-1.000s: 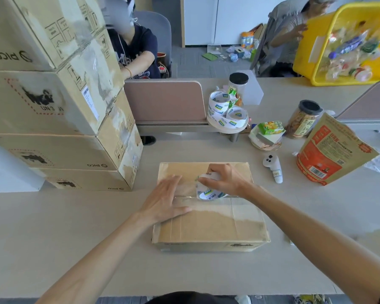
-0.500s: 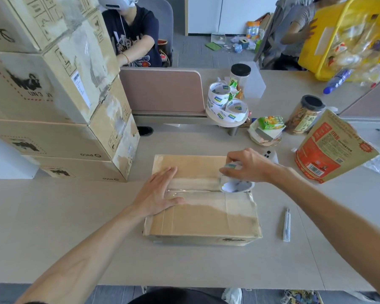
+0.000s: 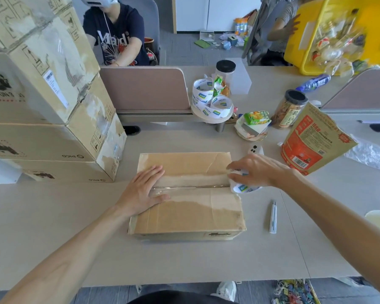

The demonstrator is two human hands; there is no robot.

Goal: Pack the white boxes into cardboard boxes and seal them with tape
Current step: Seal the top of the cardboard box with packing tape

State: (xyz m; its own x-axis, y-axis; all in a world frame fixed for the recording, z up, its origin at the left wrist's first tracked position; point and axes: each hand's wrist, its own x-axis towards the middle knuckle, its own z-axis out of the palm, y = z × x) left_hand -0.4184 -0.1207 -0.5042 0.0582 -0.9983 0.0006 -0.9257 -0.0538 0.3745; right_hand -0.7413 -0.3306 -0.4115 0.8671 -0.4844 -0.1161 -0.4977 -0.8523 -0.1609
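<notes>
A closed cardboard box (image 3: 184, 213) lies flat on the desk in front of me. Clear tape (image 3: 191, 187) runs along its centre seam. My left hand (image 3: 144, 190) presses flat on the left end of the seam, fingers spread. My right hand (image 3: 256, 172) grips a roll of tape (image 3: 242, 188) at the box's right edge, just past the end of the seam. No white boxes are visible; the box's flaps are down.
Stacked cardboard boxes (image 3: 42, 95) fill the left. Spare tape rolls (image 3: 211, 102) sit on a small stand behind the box. A white utility knife (image 3: 273, 217) lies to the right, with a red snack bag (image 3: 312, 141), jars and a white controller (image 3: 255, 149) beyond. People sit across the divider.
My right hand has pulled the tape roll rightward along the seam, from the box's middle to its right edge. My left hand has stayed pressed on the left end.
</notes>
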